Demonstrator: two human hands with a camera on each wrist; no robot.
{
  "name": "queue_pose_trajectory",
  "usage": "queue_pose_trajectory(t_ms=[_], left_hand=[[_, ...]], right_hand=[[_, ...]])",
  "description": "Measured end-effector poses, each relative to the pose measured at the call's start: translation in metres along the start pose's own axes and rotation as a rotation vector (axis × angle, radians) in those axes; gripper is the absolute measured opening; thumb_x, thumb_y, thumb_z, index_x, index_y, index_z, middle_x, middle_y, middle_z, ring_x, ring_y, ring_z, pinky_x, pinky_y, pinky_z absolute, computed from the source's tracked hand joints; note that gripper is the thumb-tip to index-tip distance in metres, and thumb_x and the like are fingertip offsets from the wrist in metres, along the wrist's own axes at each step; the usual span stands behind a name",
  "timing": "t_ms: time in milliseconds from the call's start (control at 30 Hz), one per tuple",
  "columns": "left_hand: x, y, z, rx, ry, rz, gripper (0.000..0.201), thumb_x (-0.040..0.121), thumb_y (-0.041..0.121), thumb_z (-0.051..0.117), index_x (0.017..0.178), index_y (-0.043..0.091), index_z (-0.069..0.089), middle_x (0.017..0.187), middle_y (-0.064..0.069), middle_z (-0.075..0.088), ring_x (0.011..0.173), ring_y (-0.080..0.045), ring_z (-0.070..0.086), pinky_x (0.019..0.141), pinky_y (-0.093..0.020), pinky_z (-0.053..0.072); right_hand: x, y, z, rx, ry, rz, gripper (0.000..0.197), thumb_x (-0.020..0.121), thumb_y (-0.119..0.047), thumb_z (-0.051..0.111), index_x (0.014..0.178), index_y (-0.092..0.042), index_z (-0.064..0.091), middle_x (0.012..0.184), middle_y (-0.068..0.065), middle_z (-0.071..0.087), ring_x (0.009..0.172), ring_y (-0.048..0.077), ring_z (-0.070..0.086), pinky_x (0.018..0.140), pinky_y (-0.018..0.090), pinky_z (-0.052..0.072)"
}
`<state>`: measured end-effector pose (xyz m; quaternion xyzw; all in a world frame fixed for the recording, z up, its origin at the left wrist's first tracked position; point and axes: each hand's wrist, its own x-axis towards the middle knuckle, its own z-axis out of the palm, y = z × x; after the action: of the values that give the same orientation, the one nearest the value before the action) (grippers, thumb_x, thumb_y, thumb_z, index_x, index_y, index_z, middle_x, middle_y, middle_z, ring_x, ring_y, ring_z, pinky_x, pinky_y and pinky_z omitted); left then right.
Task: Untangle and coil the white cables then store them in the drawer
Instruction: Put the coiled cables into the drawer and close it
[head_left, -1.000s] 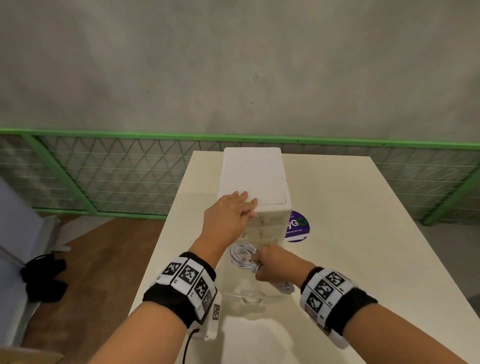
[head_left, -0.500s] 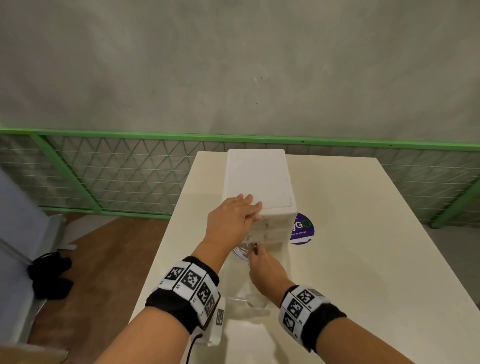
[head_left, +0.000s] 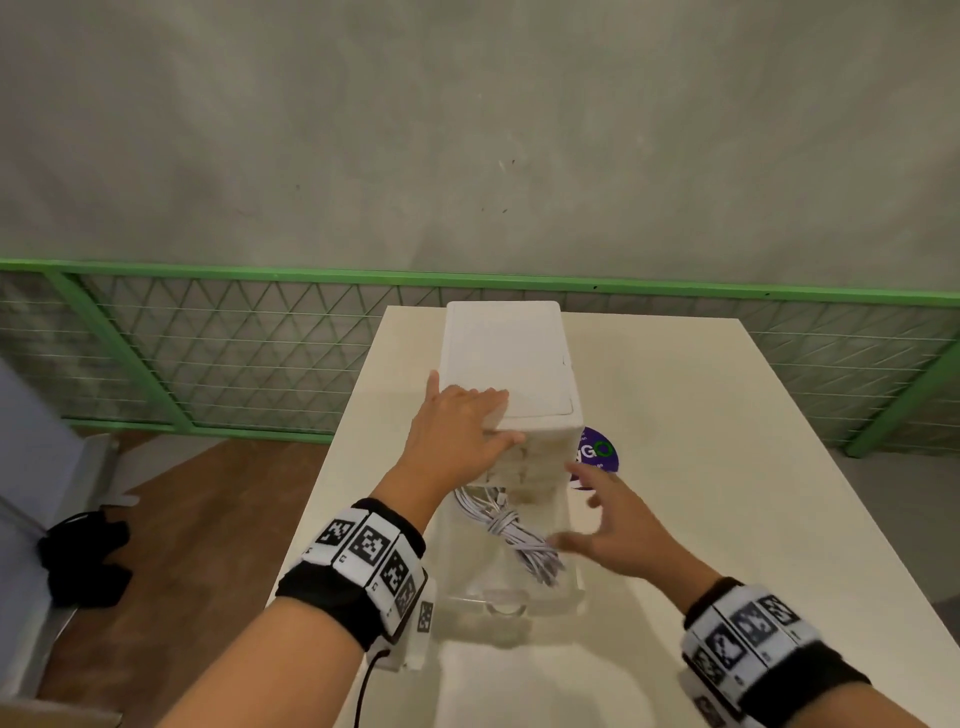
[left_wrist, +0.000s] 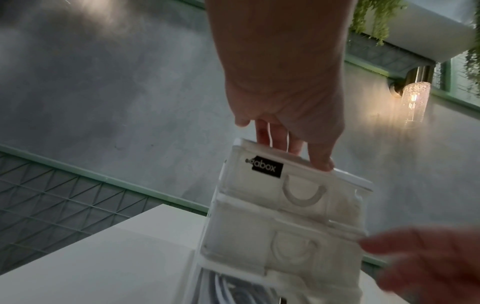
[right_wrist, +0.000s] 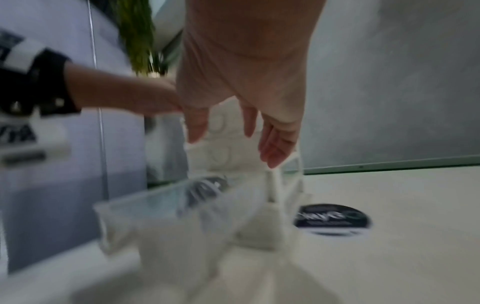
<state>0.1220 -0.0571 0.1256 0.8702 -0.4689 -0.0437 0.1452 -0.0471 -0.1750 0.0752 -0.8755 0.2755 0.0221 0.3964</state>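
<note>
A white drawer unit (head_left: 509, 364) stands on the cream table (head_left: 727, 467). Its clear bottom drawer (head_left: 511, 597) is pulled out toward me. Inside it lies a coiled white cable bundle (head_left: 506, 525), wrapped at its middle. My left hand (head_left: 457, 431) lies flat on the unit's top front edge, fingers straight (left_wrist: 275, 139). My right hand (head_left: 613, 525) hovers just right of the drawer, fingers spread and holding nothing (right_wrist: 270, 148). The drawer unit (left_wrist: 285, 216) shows two closed upper drawers in the left wrist view. The open drawer (right_wrist: 182, 201) looks blurred in the right wrist view.
A purple round sticker (head_left: 597, 454) lies on the table right of the unit. A green mesh railing (head_left: 208, 353) runs behind the table in front of a grey wall. Wooden floor and a black object (head_left: 83, 561) lie to the left.
My right hand carried the coiled cable into the open drawer, let go of it and pulled back to the right with fingers spread. The left hand stayed on the unit's top.
</note>
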Motion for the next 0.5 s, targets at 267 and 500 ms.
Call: queue_pose_trajectory(t_ms=[267,500], left_hand=[[0.011,-0.002,0.005,0.092,-0.174,0.028,0.070,0.085,0.064,0.040,0.146,0.038,0.018,0.160,-0.002,0.008,0.148,-0.020,0.001,0.118,-0.043,-0.004],[0.012,-0.003,0.007,0.063,-0.134,0.042,0.065,0.086,0.058,0.044,0.145,0.036,0.026,0.159,-0.003,0.015,0.147,-0.019,0.006,0.119,-0.040,0.003]], right_hand=[[-0.006,0.037,0.046,0.007,-0.140,0.115,0.146,0.044,-0.040,0.090,0.146,-0.011,-0.011,0.150,0.006,0.025,0.134,0.022,0.034,0.107,0.031,0.036],[0.040,0.027,0.050,0.239,0.105,0.067,0.146,0.041,-0.028,0.093,0.146,-0.010,-0.007,0.139,0.003,0.047,0.124,0.023,0.048,0.099,0.032,0.042]])
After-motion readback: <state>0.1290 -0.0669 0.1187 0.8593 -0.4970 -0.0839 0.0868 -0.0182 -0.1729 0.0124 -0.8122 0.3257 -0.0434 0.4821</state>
